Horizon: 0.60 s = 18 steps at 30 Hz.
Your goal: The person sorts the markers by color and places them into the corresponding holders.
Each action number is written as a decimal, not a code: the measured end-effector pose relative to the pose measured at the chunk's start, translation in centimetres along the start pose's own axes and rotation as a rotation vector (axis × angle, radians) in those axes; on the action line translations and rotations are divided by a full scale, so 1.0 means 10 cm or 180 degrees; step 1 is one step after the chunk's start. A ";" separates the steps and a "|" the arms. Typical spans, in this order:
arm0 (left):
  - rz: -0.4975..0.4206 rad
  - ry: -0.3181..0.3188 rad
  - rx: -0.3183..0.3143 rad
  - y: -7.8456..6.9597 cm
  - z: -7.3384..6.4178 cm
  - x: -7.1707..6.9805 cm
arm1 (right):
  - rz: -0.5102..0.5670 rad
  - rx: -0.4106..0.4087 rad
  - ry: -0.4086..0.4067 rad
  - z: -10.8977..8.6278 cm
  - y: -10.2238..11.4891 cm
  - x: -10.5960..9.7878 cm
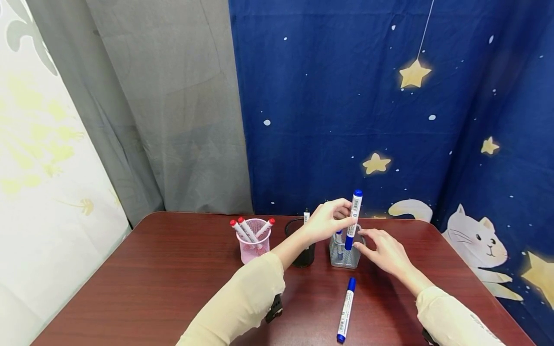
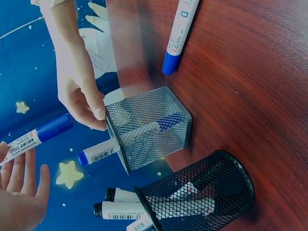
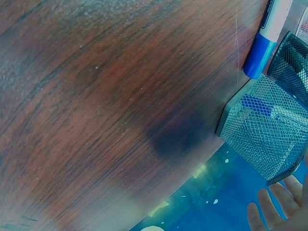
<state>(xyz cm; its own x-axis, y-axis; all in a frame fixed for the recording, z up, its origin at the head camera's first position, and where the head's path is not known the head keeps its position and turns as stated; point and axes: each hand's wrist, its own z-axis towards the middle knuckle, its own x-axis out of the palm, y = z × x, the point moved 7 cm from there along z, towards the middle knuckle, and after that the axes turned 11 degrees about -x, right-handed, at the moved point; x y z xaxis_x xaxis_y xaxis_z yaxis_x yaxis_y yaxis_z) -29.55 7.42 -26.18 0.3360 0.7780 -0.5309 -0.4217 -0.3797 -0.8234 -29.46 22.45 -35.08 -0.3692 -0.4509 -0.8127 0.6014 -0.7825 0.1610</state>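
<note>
My left hand (image 1: 328, 222) pinches a blue-capped whiteboard marker (image 1: 354, 216) between thumb and fingers. It is held upright, cap down, over a grey mesh pen holder (image 1: 345, 262). Another blue-capped marker (image 2: 101, 152) stands inside that holder, leaning. My right hand (image 1: 386, 251) holds the holder's right side at the rim, thumb in front and fingers behind. Nearer to me, a third blue-capped marker (image 1: 345, 310) lies on the table. In the left wrist view the held marker (image 2: 36, 139) is apart from the holder's opening.
Left of the grey holder stands a black round mesh holder (image 2: 231, 178) with several black-capped markers, partly behind my left hand in the head view. Further left is a pink mesh holder (image 1: 254, 252) with red-capped markers (image 1: 246, 229). Curtains (image 1: 303, 120) hang behind the brown table (image 1: 186, 278).
</note>
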 end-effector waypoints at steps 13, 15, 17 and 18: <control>-0.0007 -0.0142 -0.0035 0.05 0.13 0.00 | 0.0017 0.0020 0.0017 0.00 0.01 0.00; 0.0008 -0.0156 -0.0035 0.04 0.14 0.00 | 0.0012 0.0015 0.0007 0.00 0.01 0.00; 0.0014 -0.0167 -0.0051 0.05 0.14 0.00 | 0.0007 0.0011 0.0005 0.00 0.01 0.00; 0.0017 -0.0173 -0.0065 0.05 0.15 0.00 | 0.0004 0.0011 0.0006 0.00 0.01 0.00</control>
<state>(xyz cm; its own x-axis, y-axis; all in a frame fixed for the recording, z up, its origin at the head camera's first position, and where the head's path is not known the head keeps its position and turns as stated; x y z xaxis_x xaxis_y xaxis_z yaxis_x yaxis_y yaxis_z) -31.01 8.00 -26.33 0.2872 0.8018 -0.5241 -0.4059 -0.3937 -0.8248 -29.38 22.38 -35.07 -0.3671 -0.4510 -0.8135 0.5994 -0.7835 0.1639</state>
